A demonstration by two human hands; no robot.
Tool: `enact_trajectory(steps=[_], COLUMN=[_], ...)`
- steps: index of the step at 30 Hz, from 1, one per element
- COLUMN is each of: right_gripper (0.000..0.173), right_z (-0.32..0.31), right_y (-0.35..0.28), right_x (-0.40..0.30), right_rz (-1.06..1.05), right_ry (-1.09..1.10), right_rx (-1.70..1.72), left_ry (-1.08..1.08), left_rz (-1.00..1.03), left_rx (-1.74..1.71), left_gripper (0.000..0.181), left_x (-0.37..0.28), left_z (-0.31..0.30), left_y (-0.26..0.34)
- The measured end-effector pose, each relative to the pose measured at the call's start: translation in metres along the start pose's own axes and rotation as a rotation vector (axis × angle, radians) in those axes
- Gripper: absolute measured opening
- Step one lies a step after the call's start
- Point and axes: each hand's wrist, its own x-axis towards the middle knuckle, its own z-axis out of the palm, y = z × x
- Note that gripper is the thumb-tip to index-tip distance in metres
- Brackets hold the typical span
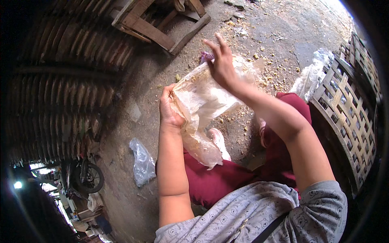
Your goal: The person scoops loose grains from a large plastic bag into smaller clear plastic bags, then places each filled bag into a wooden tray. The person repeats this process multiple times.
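Observation:
A crumpled, translucent plastic bag [197, 94] with yellowish crumbs on it hangs in front of me above the floor. My left hand [170, 106] is closed on its gathered left edge, and a loose part drapes down toward my lap. Over the bag's upper right part is my right hand [222, 65], with fingers spread and nothing visibly gripped; whether its palm touches the plastic cannot be told. A small purple piece [206, 56] shows just behind the bag, beside the right hand.
Yellowish crumbs [269, 79] litter the concrete floor. A wooden frame [149, 30] stands at the top. Woven bamboo baskets [346, 121] and bunched clear plastic [313, 71] are on the right. Another clear plastic bag [142, 162] lies left of my legs. Corrugated sheeting [57, 91] and a motorcycle wheel [89, 178] are farther left.

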Motion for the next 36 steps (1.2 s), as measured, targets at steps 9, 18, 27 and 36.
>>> enact_trajectory(steps=[9, 18, 27, 36], right_gripper=[0.069, 0.068, 0.051, 0.033], right_z=[-0.001, 0.034, 0.047, 0.015], right_y=[0.009, 0.022, 0.034, 0.042], right_x=[-0.025, -0.068, -0.019, 0.031], right_rz=[1.185, 0.823, 0.003, 0.034], right_ry=[-0.513, -0.858, -0.579, -0.989], right_rx=[-0.036, -0.178, 0.201, 0.381], left_ry=[0.064, -0.005, 0.024, 0.199], left_rz=[0.097, 0.016, 0.227, 0.375], left_rx=[0.062, 0.053, 0.119, 0.436], left_gripper=[0.053, 0.050, 0.025, 0.027], left_x=[0.002, -0.008, -0.038, -0.062], left_z=[-0.002, -0.009, -0.020, -0.058], left_y=[0.002, 0.013, 0.033, 0.067])
